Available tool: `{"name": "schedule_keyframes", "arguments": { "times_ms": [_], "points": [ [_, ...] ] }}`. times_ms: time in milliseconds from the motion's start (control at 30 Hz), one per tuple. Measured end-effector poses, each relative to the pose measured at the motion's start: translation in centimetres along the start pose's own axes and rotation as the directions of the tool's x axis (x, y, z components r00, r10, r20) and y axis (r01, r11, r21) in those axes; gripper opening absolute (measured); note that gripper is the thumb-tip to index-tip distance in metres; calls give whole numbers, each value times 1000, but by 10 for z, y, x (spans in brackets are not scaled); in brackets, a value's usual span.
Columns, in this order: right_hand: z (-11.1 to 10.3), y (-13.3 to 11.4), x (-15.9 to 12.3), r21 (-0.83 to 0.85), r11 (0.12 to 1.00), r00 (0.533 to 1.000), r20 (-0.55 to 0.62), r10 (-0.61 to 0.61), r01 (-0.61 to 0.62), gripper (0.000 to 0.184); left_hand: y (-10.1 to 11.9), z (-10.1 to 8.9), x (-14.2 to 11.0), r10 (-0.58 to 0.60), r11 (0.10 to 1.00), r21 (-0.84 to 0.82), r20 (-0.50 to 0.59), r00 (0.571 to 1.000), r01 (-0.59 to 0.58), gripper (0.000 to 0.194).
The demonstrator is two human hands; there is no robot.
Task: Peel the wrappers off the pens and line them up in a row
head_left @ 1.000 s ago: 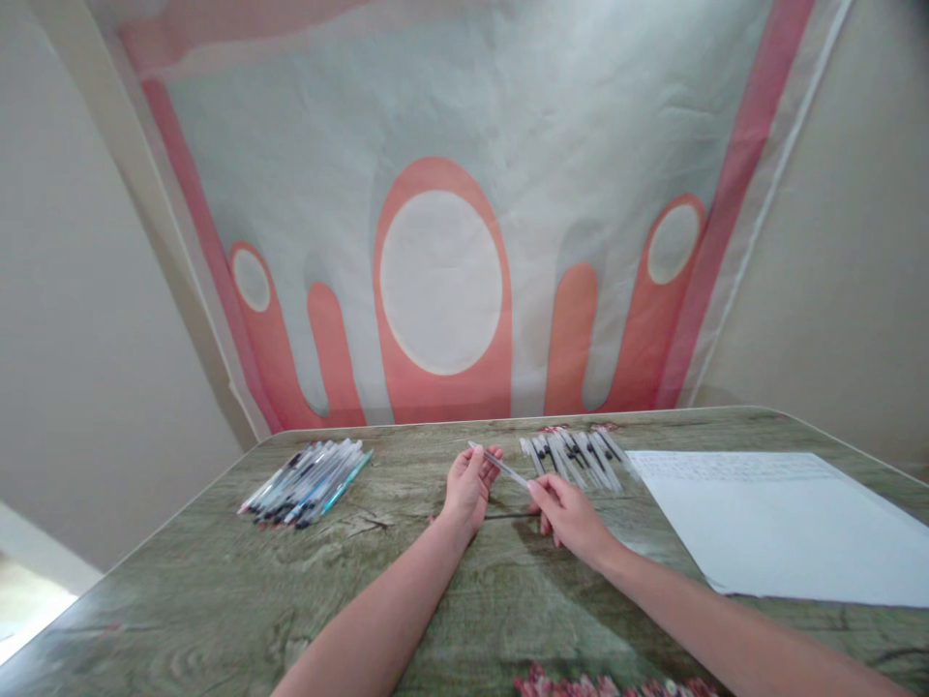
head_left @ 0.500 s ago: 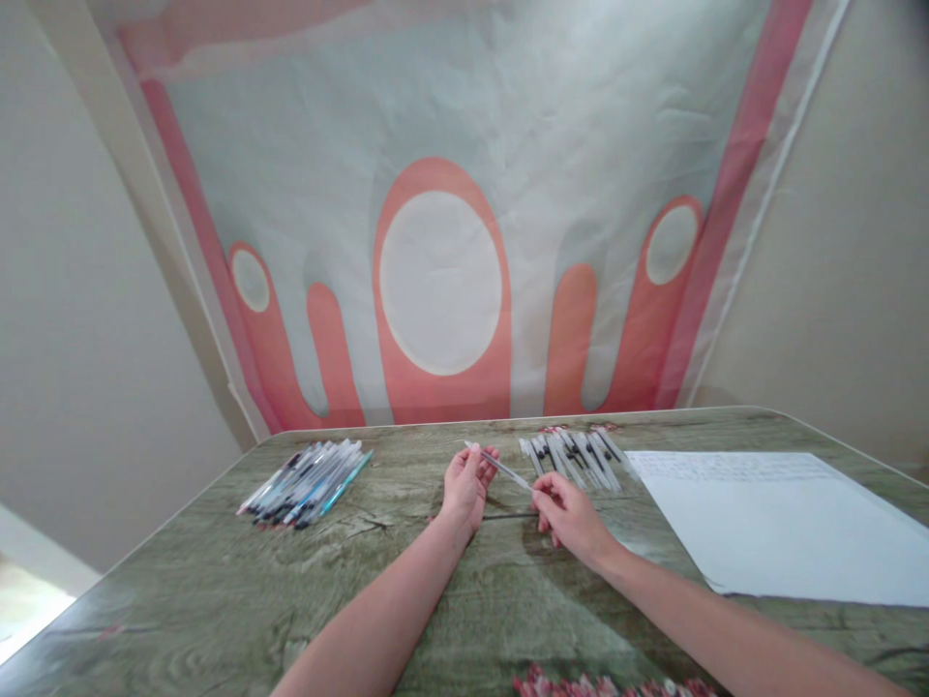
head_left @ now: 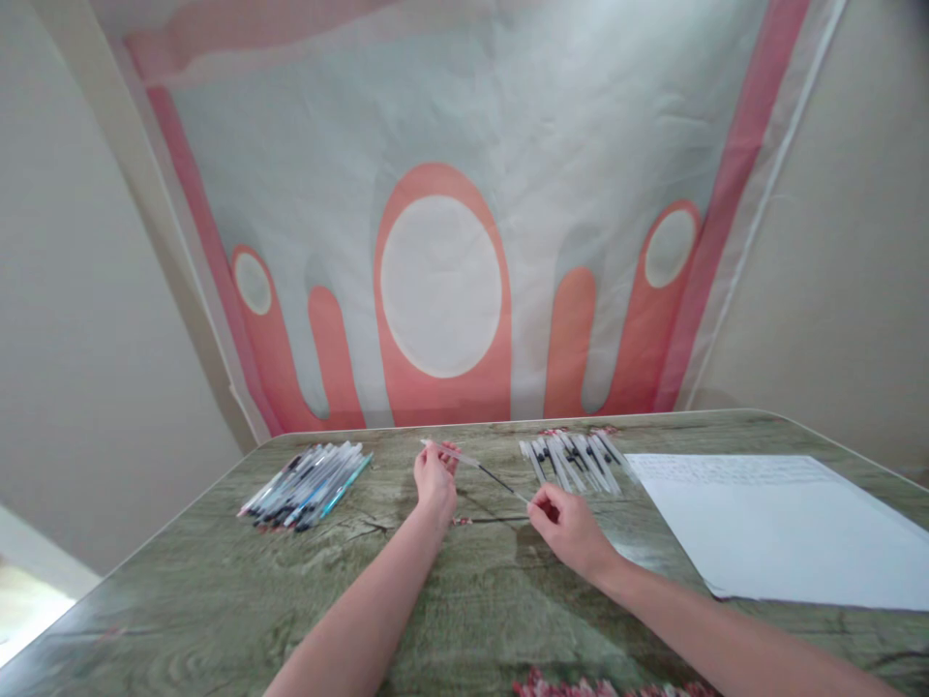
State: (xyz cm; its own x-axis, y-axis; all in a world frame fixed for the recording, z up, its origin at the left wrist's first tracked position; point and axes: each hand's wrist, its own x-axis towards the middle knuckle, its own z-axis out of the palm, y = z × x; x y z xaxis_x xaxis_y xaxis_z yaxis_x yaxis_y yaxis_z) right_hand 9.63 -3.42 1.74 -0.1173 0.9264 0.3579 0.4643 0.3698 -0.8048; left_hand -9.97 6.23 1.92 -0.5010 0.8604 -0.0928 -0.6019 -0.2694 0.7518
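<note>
Pinched in my left hand (head_left: 436, 482), a clear pen barrel (head_left: 465, 457) points down to the right over the middle of the table. A thin dark ink refill (head_left: 500, 482) sticks out of the barrel's lower right end. My right hand (head_left: 570, 523) has its fingertips closed on the pale tip end of that refill. Part of the refill seems to be still inside the barrel. Just beyond my right hand lies a row of clear pen parts (head_left: 577, 461), some with black pieces.
A pile of assorted pens (head_left: 309, 486) lies at the left of the wood-patterned table (head_left: 218, 600). On the right is a large white sheet of paper (head_left: 791, 532) with handwriting along its top. A wall covering with coral shapes (head_left: 442, 402) rises behind the table.
My left hand has moved left with the barrel while my right hand stayed nearly in place. A long dark stretch of refill now shows between the two hands.
</note>
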Motion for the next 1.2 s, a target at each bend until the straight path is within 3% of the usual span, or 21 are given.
{"name": "schedule_keyframes", "arguments": {
  "times_ms": [133, 200, 267, 400, 533, 767, 1000, 1100, 1200],
  "points": [
    [-1, 4, 2, -12, 1000, 999, -34, 19, -20, 15, 2, -8, 14, 74, 995, 75, -137, 988, -64, 20],
    [-1, 7, 4, 0, 999, 997, -66, 41, -41, 16, 0, -8, 8, 42, 989, 147, -88, 995, -29, 25],
    [-1, 9, 6, 17, 997, 993, -94, 76, -75, 18, -5, -3, -6, -52, 972, 231, 41, 998, 41, 29],
    [-1, 10, 8, 45, 993, 987, -108, 116, -112, 19, -17, 11, -42, -244, 929, 341, 265, 933, 146, 30],
    [-1, 7, 8, 42, 994, 990, -92, 106, -102, 18, -24, 20, -63, -372, 894, 367, 286, 883, 257, 26],
    [2, 8, 9, -13, 997, 995, -62, 79, -80, 16, -23, 23, -58, -444, 855, 408, 255, 859, 321, 22],
    [2, 5, 7, -71, 996, 998, -30, 51, -53, 15, -25, 31, -50, -440, 805, 536, 252, 862, 254, 23],
    [1, 4, 6, -79, 996, 999, -12, 48, -49, 15, -28, 37, -38, -372, 762, 638, 284, 884, 116, 19],
    [0, 4, 7, -85, 996, 999, 7, 35, -34, 15, -30, 44, -25, -329, 637, 770, 316, 890, -37, 16]
  ]
}}
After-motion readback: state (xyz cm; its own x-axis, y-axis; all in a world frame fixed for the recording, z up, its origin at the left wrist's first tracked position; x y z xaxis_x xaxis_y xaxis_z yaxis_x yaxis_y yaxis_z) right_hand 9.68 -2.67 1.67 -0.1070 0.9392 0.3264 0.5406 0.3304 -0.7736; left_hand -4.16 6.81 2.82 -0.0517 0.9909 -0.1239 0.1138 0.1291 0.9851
